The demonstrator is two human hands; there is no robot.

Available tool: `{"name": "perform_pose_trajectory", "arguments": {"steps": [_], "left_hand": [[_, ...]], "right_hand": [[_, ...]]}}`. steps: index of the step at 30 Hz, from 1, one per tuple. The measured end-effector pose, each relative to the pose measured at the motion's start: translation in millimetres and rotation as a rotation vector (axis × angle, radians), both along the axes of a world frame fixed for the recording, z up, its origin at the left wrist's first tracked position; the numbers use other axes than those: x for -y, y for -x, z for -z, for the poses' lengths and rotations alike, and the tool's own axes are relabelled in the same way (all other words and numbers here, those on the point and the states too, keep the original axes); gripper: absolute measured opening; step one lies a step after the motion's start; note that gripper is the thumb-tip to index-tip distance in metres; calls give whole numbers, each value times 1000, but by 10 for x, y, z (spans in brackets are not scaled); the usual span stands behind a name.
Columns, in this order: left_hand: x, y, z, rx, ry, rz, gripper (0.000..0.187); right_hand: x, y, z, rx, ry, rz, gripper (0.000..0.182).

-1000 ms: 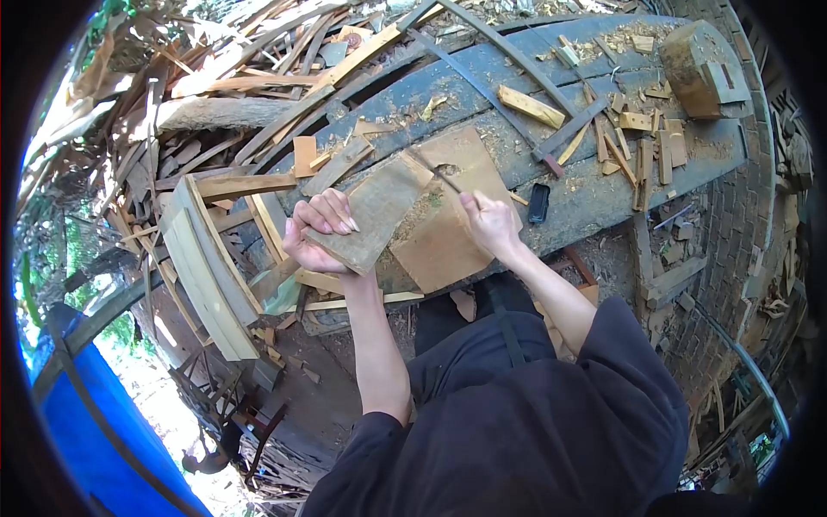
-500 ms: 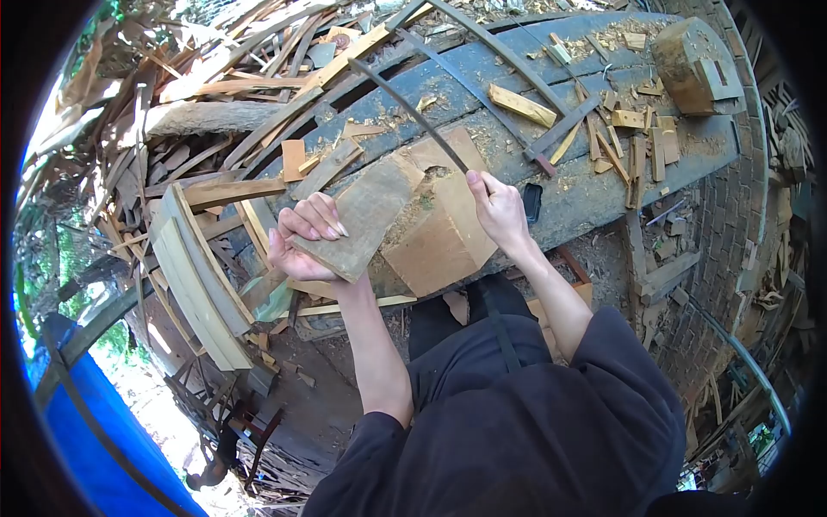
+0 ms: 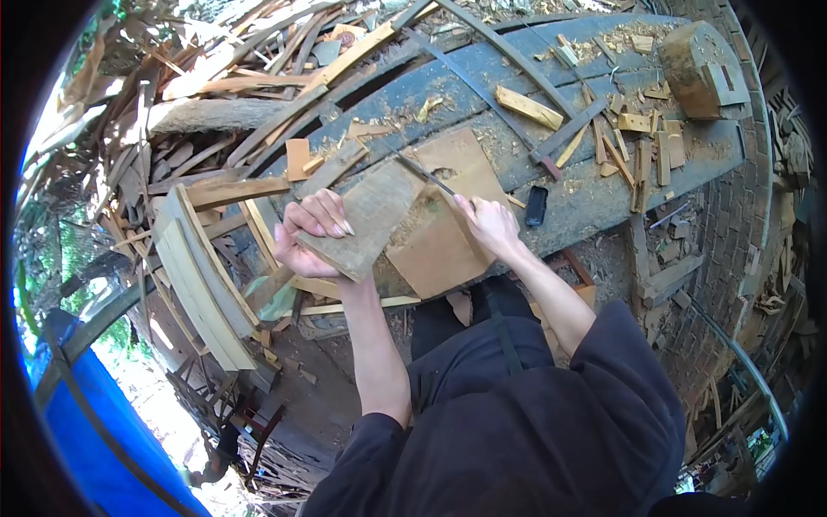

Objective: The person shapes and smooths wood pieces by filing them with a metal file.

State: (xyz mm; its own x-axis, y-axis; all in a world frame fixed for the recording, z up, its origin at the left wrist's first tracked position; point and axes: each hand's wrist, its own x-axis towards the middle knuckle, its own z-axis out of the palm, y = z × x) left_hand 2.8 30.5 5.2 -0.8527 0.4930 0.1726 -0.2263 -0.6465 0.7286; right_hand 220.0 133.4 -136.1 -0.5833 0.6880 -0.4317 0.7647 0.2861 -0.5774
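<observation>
The step in hand looks like chopping or trimming a grey board (image 3: 366,220) with a long blade (image 3: 424,174). The left hand (image 3: 314,233) has its grip closed round the board's near end, fingers over the top face, holding it tilted with its far end against a pale wooden block (image 3: 444,237) on the desk (image 3: 603,185). The right hand (image 3: 489,222) has its grip closed on the blade's handle; the blade lies low across the block, its tip near the board's far end. The next stroke likely calls for keeping the left fingers well back from the cutting line.

No container shows. Offcuts (image 3: 642,142) lie loose on the desk, with a dark phone-like object (image 3: 537,205) just beside the right hand.
</observation>
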Motion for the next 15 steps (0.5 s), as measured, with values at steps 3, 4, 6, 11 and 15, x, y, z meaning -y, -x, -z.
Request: {"name": "perform_pose_trajectory", "arguments": {"steps": [3, 4, 6, 11, 15], "left_hand": [[21, 76, 49, -35, -6, 7, 50], [53, 40, 47, -19, -7, -9, 50], [79, 17, 33, 23, -1, -15, 51], [176, 23, 76, 32, -65, 10, 51], [234, 45, 97, 18, -69, -36, 51]], "right_hand": [[-181, 99, -234, -101, 61, 4, 62], [-180, 121, -472, -168, 97, 60, 62], [-154, 158, -671, -295, 106, 139, 62], [113, -79, 232, 15, 59, -22, 64], [-157, -1, -101, -88, 125, 72, 66]]}}
